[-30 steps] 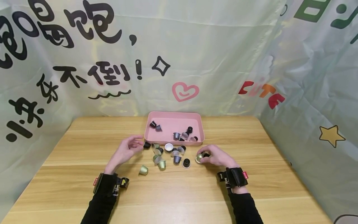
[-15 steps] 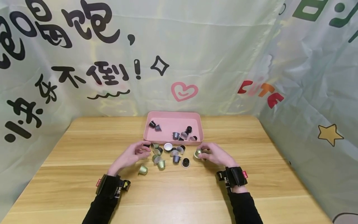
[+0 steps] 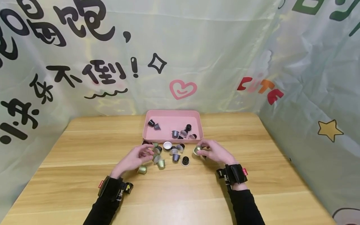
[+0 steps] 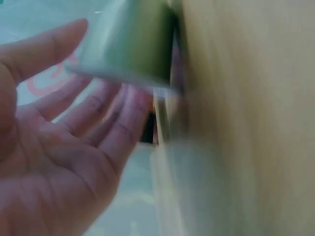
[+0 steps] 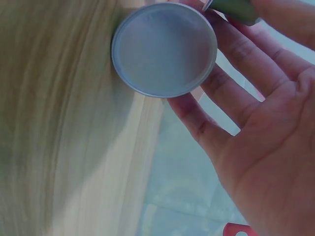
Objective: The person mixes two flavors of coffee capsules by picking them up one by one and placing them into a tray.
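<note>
Several coffee capsules, green, grey and black, lie scattered on the wooden table in front of a pink tray. My right hand grips a green capsule just off the tray's front right corner. The right wrist view shows its round foil lid against my fingers, with a second green capsule at the fingertips. At the left side of the pile, my left hand holds nothing, its fingers straight. A blurred green capsule lies close to them.
The tray holds several dark and grey capsules. One green capsule lies alone near my left wrist, and a black one sits at the pile's near edge. Printed cloth walls enclose the table at the back and right.
My right hand has lifted its capsule and carried it up and left towards the tray's front edge. My left hand has moved right and nearer, into the left side of the pile.
</note>
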Motion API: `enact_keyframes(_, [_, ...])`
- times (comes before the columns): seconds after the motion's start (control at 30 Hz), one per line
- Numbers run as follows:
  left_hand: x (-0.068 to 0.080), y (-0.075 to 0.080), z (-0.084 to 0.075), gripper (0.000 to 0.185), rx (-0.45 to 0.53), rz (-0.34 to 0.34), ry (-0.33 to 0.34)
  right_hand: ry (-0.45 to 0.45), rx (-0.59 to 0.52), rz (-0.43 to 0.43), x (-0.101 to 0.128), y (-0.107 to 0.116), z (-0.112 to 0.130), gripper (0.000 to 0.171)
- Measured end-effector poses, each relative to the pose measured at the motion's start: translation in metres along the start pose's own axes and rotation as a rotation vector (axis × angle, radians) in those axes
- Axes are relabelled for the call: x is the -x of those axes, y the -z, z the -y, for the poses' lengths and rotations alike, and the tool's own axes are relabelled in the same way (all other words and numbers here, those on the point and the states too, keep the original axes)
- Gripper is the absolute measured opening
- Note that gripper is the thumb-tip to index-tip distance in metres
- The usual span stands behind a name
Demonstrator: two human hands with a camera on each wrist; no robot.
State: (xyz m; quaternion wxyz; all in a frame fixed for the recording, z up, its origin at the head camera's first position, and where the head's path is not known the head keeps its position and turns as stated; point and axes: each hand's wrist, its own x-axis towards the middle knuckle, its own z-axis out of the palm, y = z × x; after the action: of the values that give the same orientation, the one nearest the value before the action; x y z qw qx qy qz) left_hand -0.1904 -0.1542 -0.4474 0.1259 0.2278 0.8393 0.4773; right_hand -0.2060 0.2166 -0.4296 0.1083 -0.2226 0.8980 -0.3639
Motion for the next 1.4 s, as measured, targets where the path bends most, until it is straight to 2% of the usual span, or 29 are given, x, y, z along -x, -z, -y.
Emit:
enact_keyframes(0.2, [0.002, -0.008, -0.005, 0.045, -0.029, 0.037, -0.023, 0.009, 0.01, -0.003, -0.002, -0.001, 0.004, 0.018])
enact_keyframes(0.7, [0.005, -0.012, -0.001, 0.045, -0.036, 0.026, -0.031, 0.026, -0.009, 0.0, -0.003, -0.006, 0.008, 0.015])
enact_keyframes(0.9, [0.005, -0.009, -0.001, 0.046, -0.02, 0.048, -0.019, 0.009, 0.016, -0.078, -0.002, -0.005, 0.01, 0.02])
enact_keyframes(1.17, [0.007, -0.006, -0.002, 0.052, 0.05, 0.115, -0.014, 0.021, 0.031, -0.182, -0.007, -0.006, 0.011, 0.015])
enact_keyframes(1.4, [0.006, -0.007, -0.006, 0.057, 0.028, 0.164, -0.006, 0.061, 0.053, -0.267, -0.017, -0.001, 0.013, 0.013])
